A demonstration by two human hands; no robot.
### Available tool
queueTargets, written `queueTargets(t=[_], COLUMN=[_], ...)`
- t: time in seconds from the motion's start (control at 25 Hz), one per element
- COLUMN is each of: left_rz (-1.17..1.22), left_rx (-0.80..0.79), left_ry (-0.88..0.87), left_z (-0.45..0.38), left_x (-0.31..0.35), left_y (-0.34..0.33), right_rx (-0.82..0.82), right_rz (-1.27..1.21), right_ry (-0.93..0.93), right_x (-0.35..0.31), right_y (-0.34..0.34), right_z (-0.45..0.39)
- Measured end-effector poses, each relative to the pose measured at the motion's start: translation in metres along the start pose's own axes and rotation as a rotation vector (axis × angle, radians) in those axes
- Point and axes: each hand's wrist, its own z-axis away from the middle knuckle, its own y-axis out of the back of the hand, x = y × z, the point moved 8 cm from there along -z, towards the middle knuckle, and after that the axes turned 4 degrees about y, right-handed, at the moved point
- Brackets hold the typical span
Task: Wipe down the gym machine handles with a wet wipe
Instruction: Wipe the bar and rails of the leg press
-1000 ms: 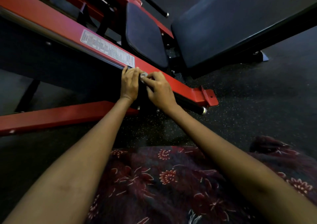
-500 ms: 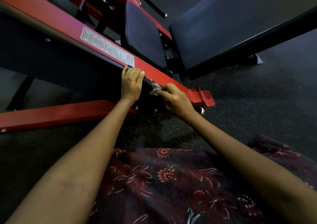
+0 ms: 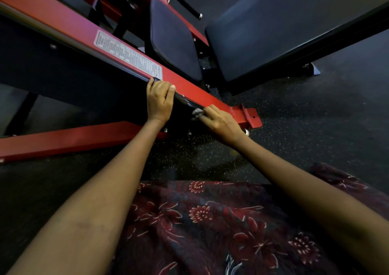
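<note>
A dark speckled floor lies under a red machine frame that runs from the upper left down to a bracket at centre right. Two dark padded seats sit beyond the frame, a large pad on the right and a smaller pad beside it. A white label is stuck along the red beam. Below, a patterned red floral garment fills the foreground between two bare forearms. A black handle runs just beside the beam's lower edge. The left hand curls round the handle's upper part, gripping it. The right hand sits lower on the handle, its fingers curled and pinching a small crumpled wet wipe against the bar.
</note>
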Motion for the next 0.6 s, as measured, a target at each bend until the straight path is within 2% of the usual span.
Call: queueTargets(t=[0.08, 0.24, 0.36, 0.48, 0.52, 0.6], left_rz=[-0.005, 0.001, -0.004, -0.003, -0.005, -0.012], left_rx=[-0.016, 0.018, 0.034, 0.009, 0.005, 0.003], left_ry=[0.005, -0.002, -0.014, 0.008, 0.01, 0.008], left_z=[0.0, 0.001, 0.001, 0.0, 0.001, 0.001], left_x=[0.0, -0.002, 0.0, 0.001, 0.001, 0.003], left_y=[-0.002, 0.0, -0.001, 0.0, 0.0, 0.0], right_rx=[0.024, -0.116, -0.248, -0.361, -0.316, -0.145], right_rz=[0.026, 0.06, 0.065, -0.028, -0.071, -0.122], right_ry=[0.061, 0.127, -0.02, -0.307, -0.384, -0.385], right_x=[-0.007, 0.014, 0.041, 0.062, 0.066, 0.06], right_y=[0.003, -0.026, -0.047, -0.055, -0.048, -0.025], right_z=[-0.01, 0.046, 0.094, 0.125, 0.127, 0.103])
